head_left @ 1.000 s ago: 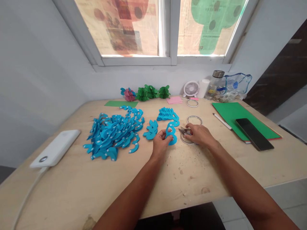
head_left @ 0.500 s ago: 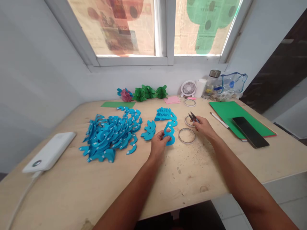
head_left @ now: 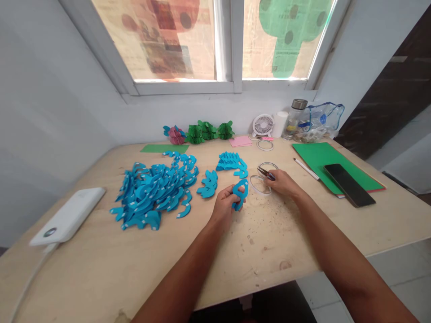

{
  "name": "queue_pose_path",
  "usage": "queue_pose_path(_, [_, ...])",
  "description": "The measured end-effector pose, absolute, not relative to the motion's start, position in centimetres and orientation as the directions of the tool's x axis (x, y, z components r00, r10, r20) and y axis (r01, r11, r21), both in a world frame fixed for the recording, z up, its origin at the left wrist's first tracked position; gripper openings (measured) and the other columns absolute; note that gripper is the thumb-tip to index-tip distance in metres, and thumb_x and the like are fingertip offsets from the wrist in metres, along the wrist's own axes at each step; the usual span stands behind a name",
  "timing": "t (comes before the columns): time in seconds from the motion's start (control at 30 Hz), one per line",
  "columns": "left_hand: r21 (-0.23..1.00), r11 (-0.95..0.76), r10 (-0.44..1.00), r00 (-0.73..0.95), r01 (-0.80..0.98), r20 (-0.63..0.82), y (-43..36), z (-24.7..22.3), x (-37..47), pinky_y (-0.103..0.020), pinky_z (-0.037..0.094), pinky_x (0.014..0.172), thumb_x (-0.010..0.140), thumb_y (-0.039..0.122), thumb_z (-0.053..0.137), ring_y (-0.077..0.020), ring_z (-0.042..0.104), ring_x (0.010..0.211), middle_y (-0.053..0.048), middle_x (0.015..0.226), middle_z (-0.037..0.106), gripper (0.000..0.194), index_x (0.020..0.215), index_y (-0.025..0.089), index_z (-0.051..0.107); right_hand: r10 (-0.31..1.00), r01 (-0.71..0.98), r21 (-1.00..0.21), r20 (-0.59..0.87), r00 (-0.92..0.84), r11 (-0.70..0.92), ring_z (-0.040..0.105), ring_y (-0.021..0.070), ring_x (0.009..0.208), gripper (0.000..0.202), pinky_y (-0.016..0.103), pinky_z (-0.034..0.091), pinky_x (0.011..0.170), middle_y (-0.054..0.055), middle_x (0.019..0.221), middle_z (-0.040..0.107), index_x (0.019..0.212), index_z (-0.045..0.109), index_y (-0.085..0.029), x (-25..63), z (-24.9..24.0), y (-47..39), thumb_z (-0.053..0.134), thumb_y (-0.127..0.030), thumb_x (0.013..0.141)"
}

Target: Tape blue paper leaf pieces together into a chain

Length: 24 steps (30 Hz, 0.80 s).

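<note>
A home craft corner: a plywood table under a paper-covered window, with heaps of blue paper cutouts, folded paper ornaments, coloured card, a small desk fan and a phone.

At frame centre, a blue paper cutout is pinched in the left hand. Just right of it, small snips are gripped in the right hand, beside a clear tape ring. A heap of blue cutouts is seen at centre left.
</note>
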<state>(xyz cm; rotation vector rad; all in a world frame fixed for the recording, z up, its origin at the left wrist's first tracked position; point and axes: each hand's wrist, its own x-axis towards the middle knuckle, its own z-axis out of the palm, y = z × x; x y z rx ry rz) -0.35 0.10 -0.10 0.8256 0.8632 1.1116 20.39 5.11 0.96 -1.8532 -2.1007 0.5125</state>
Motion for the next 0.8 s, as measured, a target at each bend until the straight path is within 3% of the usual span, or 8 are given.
queue_pose_path(0.13, [0.915, 0.167, 0.963, 0.258, -0.366, -0.073, 0.0, 0.0, -0.3, -0.024, 0.038, 0.047, 0.05, 0.013, 0.05, -0.0109, 0.048, 0.047, 0.0, 0.056, 0.056, 0.012, 0.062, 0.017, 0.052, 0.991, 0.75, -0.653, 0.006, -0.137, 0.107, 0.042, 0.0123, 0.056, 0.016, 0.023, 0.028, 0.051, -0.003, 0.057, 0.044, 0.064, 0.05, -0.017, 20.3, 0.9, 5.1, 0.047, -0.032, 0.071])
queue_pose_path(0.27, [0.978, -0.148, 0.98, 0.115, -0.146, 0.165, -0.5, 0.4, -0.6, -0.025, 0.042, 0.052, 0.058, 0.011, 0.047, -0.0129, 0.053, 0.055, -0.004, 0.069, 0.061, 0.013, 0.065, 0.017, 0.055, 0.986, 0.67, -0.733, 0.0, -0.165, 0.112, 0.039, 0.011, 0.054, 0.013, 0.022, 0.028, 0.051, -0.004, 0.056, 0.04, 0.063, 0.048, -0.017, 19.9, 0.7, 5.0, 0.048, -0.028, 0.068])
queue_pose_path(0.33, [0.939, -0.34, 0.936, 0.115, 0.047, 0.333, -0.9, 0.7, -0.7, -0.026, 0.045, 0.058, 0.062, 0.007, 0.044, -0.0159, 0.059, 0.07, -0.008, 0.09, 0.064, 0.02, 0.069, 0.019, 0.058, 0.984, 0.668, -0.734, -0.001, -0.181, 0.122, 0.04, 0.0109, 0.054, 0.012, 0.022, 0.028, 0.051, -0.004, 0.056, 0.041, 0.063, 0.047, -0.017, 19.8, 0.7, 4.9, 0.047, -0.027, 0.068])
queue_pose_path(0.43, [0.793, -0.561, 0.821, 0.288, 0.238, 0.493, -1.4, 0.9, -0.8, -0.028, 0.046, 0.073, 0.065, 0.0, 0.04, -0.0203, 0.058, 0.099, -0.01, 0.119, 0.057, 0.029, 0.074, 0.019, 0.061, 0.98, 0.688, -0.711, 0.009, -0.199, 0.146, 0.041, 0.011, 0.055, 0.012, 0.022, 0.028, 0.052, -0.003, 0.058, 0.043, 0.063, 0.048, -0.017, 19.5, 0.7, 4.8, 0.046, -0.027, 0.069])
queue_pose_path(0.53, [0.685, -0.647, 0.756, 0.401, 0.335, 0.518, -1.6, 0.8, -0.7, -0.029, 0.045, 0.079, 0.065, -0.003, 0.039, -0.0202, 0.058, 0.102, -0.01, 0.135, 0.045, 0.036, 0.081, 0.019, 0.063, 0.982, 0.725, -0.673, 0.005, -0.19, 0.143, 0.041, 0.0108, 0.055, 0.012, 0.022, 0.027, 0.052, -0.003, 0.058, 0.044, 0.063, 0.048, -0.017, 19.3, 0.8, 4.8, 0.046, -0.027, 0.069])
queue_pose_path(0.63, [0.625, -0.672, 0.739, 0.403, 0.396, 0.539, -1.4, 0.6, -0.7, -0.031, 0.045, 0.082, 0.067, -0.003, 0.04, -0.0202, 0.06, 0.1, -0.011, 0.138, 0.041, 0.036, 0.083, 0.019, 0.063, 0.981, 0.739, -0.657, 0.007, -0.194, 0.15, 0.041, 0.0104, 0.056, 0.011, 0.022, 0.026, 0.051, -0.003, 0.058, 0.045, 0.063, 0.048, -0.017, 19.1, 0.8, 4.7, 0.046, -0.025, 0.069])
queue_pose_path(0.8, [0.634, -0.651, 0.755, 0.437, 0.417, 0.488, -1.2, 0.2, -0.8, -0.029, 0.046, 0.08, 0.067, -0.002, 0.04, -0.0195, 0.059, 0.101, -0.009, 0.119, 0.058, 0.039, 0.084, 0.021, 0.065, 0.981, 0.71, -0.683, 0.05, -0.187, 0.17, 0.04, 0.0095, 0.054, 0.013, 0.021, 0.026, 0.049, -0.004, 0.056, 0.044, 0.061, 0.047, -0.017, 18.8, 0.7, 4.5, 0.048, -0.026, 0.07])
